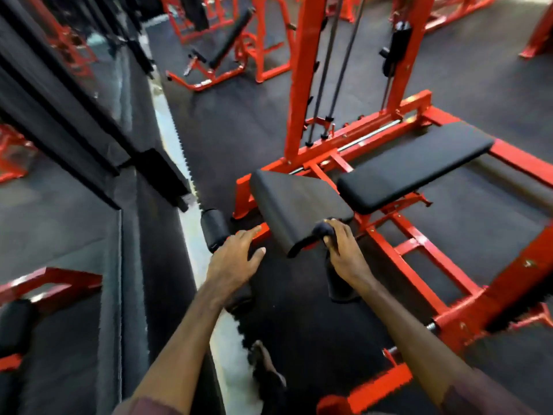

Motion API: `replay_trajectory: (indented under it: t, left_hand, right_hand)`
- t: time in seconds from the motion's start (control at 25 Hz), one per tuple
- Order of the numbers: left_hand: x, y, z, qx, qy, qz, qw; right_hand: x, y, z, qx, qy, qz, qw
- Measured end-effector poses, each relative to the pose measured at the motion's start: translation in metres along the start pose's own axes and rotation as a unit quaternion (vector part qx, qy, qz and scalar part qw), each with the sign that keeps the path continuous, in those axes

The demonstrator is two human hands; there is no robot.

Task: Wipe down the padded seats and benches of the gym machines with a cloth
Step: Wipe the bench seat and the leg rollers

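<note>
Gripping dark cloth at pad's edge, right hand

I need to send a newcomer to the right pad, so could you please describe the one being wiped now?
Find the red cable machine with the tall upright. At its foot lie two black pads end to end; take the sloped near pad, not the long flat pad beyond. The right hand grips a dark cloth at its lower edge.
</note>
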State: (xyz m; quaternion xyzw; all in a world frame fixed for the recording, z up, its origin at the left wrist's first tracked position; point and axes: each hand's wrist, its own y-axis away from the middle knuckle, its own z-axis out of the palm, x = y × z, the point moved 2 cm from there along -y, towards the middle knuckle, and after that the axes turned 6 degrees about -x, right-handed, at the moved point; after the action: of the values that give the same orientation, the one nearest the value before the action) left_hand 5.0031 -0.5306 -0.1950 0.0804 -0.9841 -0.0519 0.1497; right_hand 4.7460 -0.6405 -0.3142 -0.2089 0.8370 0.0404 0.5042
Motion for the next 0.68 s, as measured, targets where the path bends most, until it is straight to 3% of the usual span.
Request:
replay_trajectory:
  t: [0.2,0.44,0.52,0.68]
  left_hand:
    - [-0.067,-0.113,0.012,-0.069,0.04,0.066,0.995]
    - [-0.098,-0.203,0.032,-0.087,0.073,0.108,0.988]
    - [-0.098,-0.225,0.048,-0.091,0.082,0.119,0.985]
    - [-0.117,-0.257,0.09,-0.088,0.094,0.078,0.989]
  right_hand:
    - [0.007,-0.067,0.064,0.075,0.003,0.078,0.994]
    - [0.008,-0.121,0.112,0.107,0.048,0.171,0.978]
    - [0.017,-0.143,0.126,0.08,0.072,0.195,0.975]
    - [0.028,-0.164,0.177,-0.084,0.216,0.213,0.949]
